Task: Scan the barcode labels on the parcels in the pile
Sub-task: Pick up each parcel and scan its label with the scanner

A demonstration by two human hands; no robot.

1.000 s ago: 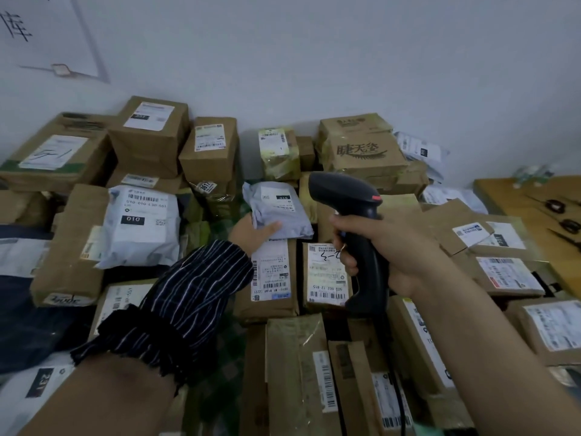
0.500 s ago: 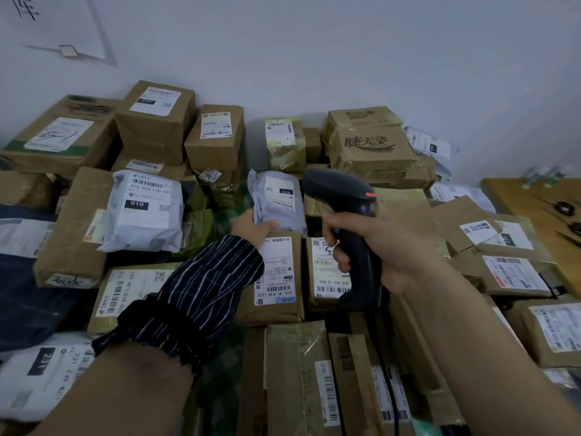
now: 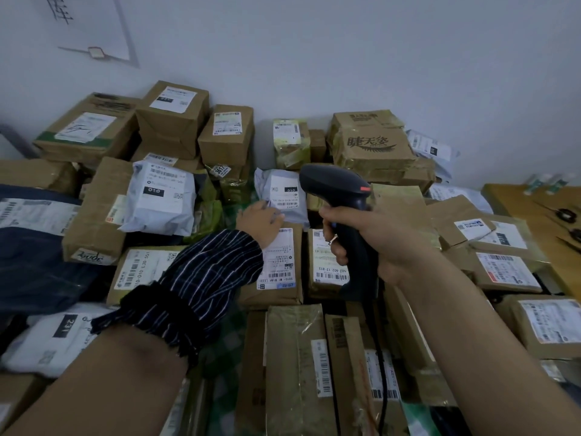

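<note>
Step in hand, as judged: scanning the grey poly mailer (image 3: 283, 196). The left hand (image 3: 257, 223) is laid on its near-left corner with fingers (image 3: 274, 215) curled onto the edge; whether any are tucked underneath cannot be told. The right hand (image 3: 374, 243) is clamped round the grip of the scanner (image 3: 338, 184), with a finger at the trigger area. The scanner nose is held just right of the mailer label (image 3: 287, 191), almost touching it. To do it well, the scanner should be drawn back and angled down so the whole barcode is covered. The film should be pulled flat, and the left fingertips kept off the barcode strip, which runs along the label edge just beyond them. Two kraft parcels (image 3: 279, 287) lie label-up directly on the near side of both sets of fingers, so a stray read is a risk and the aim should be kept tight. The scanner cable (image 3: 382, 372) is trailed across nearer parcels and should be kept clear of them. Surface: cartons and mailers are heaped against a pale wall (image 3: 345, 58), with green checked cloth (image 3: 226, 341) seen in the gaps. Far right of the right hand, a wooden table (image 3: 503, 196) is seen with scissors (image 3: 566, 214) and small bottles (image 3: 547, 182). A paper sheet (image 3: 94, 23) is stuck to the wall, up-left.
</note>
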